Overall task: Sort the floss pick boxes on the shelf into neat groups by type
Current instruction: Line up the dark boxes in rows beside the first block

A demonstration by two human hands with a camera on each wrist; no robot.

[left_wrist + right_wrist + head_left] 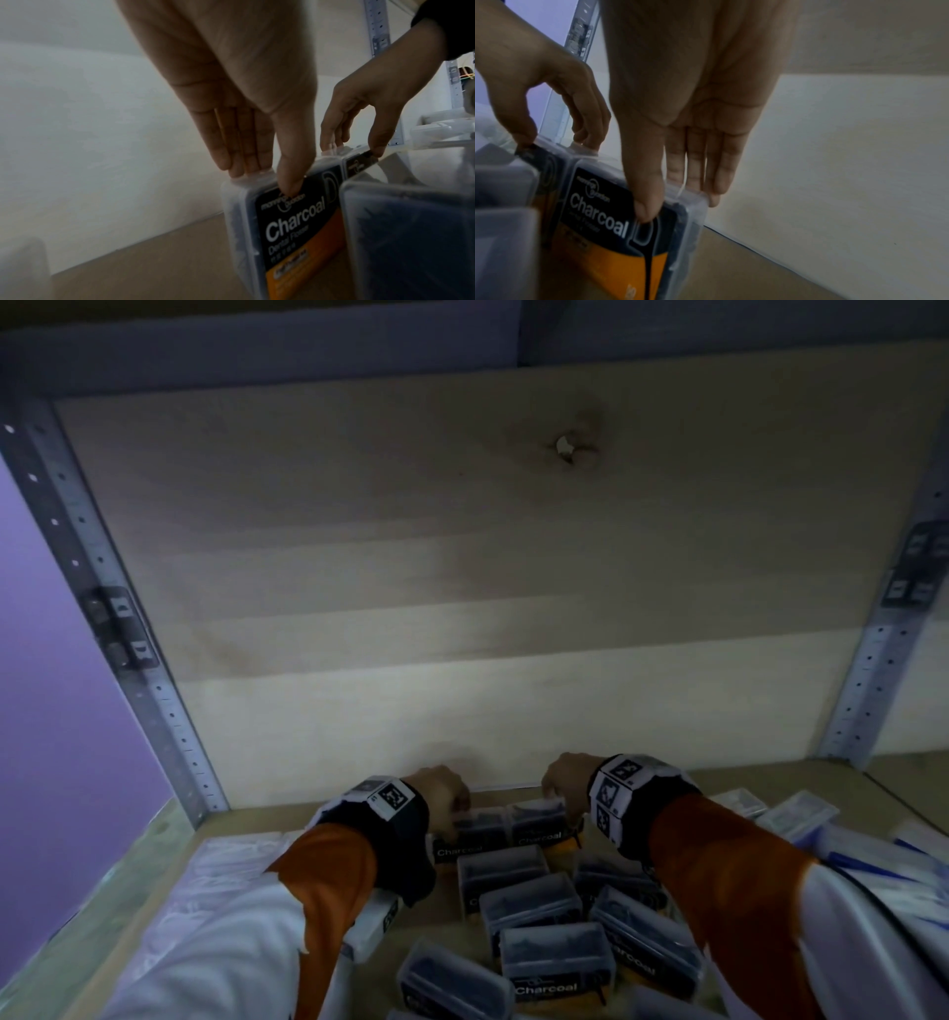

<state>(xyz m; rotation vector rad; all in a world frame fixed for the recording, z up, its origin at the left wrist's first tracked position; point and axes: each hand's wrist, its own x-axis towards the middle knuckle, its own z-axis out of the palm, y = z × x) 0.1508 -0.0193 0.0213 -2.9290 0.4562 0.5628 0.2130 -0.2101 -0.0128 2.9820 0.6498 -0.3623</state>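
Two clear floss pick boxes with black and orange "Charcoal" labels stand upright side by side at the back of the wooden shelf (128,891). My left hand (452,809) pinches the top of the left box (470,837), thumb on the label and fingers behind it. The left wrist view shows this hand (267,178) on its box (295,233). My right hand (554,793) pinches the right box (539,824) in the same way. The right wrist view shows that hand (675,203) on its box (608,223). The two boxes touch.
Several more Charcoal boxes (554,952) lie loose and askew in front of the pair. Clear boxes with white picks (796,814) sit at the right, and white packs (226,860) lie under my left sleeve. The pale back panel (462,608) stands just behind the hands, between perforated metal uprights (128,634).
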